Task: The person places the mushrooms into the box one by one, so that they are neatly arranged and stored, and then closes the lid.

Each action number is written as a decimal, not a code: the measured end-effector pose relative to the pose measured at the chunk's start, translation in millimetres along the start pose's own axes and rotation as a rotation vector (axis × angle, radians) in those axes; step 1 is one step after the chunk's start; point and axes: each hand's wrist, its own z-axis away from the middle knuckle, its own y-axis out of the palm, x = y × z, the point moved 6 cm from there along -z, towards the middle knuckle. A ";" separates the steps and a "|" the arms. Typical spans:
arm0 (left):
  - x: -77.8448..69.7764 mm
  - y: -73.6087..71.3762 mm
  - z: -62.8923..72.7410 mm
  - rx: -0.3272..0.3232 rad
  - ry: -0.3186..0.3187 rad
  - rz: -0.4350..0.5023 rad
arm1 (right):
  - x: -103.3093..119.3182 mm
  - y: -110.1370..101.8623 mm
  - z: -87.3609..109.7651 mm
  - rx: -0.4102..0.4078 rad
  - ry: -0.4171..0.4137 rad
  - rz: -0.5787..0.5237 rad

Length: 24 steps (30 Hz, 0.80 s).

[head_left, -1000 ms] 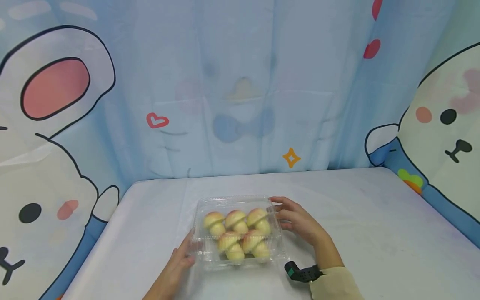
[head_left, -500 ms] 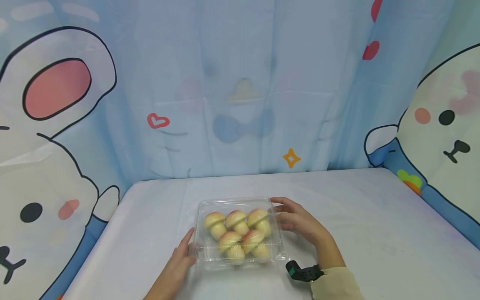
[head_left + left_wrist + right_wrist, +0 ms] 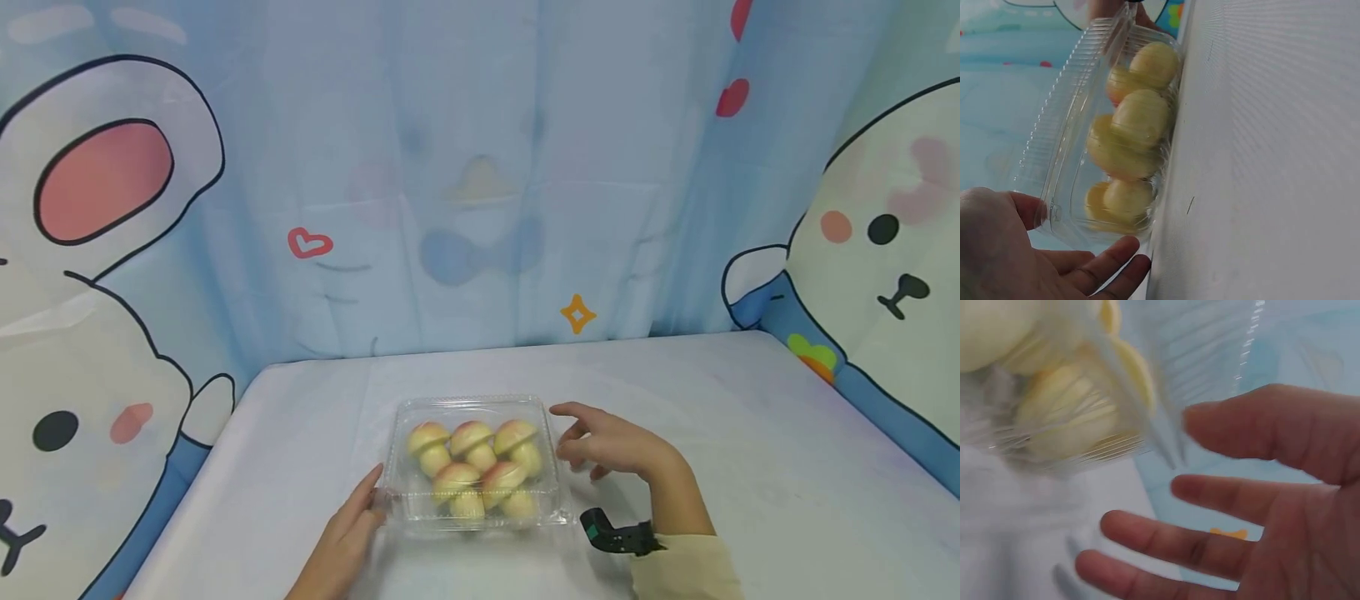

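A clear plastic clamshell box [image 3: 551, 467] sits on the white table with its lid down. Inside lie several mushroom-shaped yellow pieces [image 3: 471, 443] with reddish tints, in two rows. My left hand [image 3: 347, 529] is at the box's left side; in the left wrist view its thumb [image 3: 1027, 209] touches the rim near a corner, and the other fingers extend loosely along the lower wall. On the other side, my right hand [image 3: 607, 440] stands a little apart from the box. Its fingers [image 3: 1166, 540] are spread and hold nothing, the thumb close to the rim in the right wrist view.
A white cloth covers the table [image 3: 750, 467]. Behind it hangs a light blue curtain [image 3: 480, 100] printed with cartoon animals. A black strap device [image 3: 618, 533] is on my right wrist, just above a beige sleeve [image 3: 682, 567].
My right hand has drawn away to the right from the box's side, its fingers now apart from it. The left hand stays at the left side, and the box stands almost where it was.
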 end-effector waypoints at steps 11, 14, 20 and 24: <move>-5.0 -2.4 -3.2 -0.023 0.007 -0.044 | 4.5 13.9 22.8 0.125 0.204 -0.009; -3.2 0.3 -4.1 0.029 -0.010 0.052 | 4.8 17.1 24.4 0.157 0.204 0.003; 2.7 5.7 -3.8 0.175 -0.083 0.335 | 8.5 15.7 22.0 0.182 0.141 -0.044; 1.5 7.7 -3.7 0.240 -0.106 0.467 | 9.8 12.3 20.4 0.168 0.112 -0.097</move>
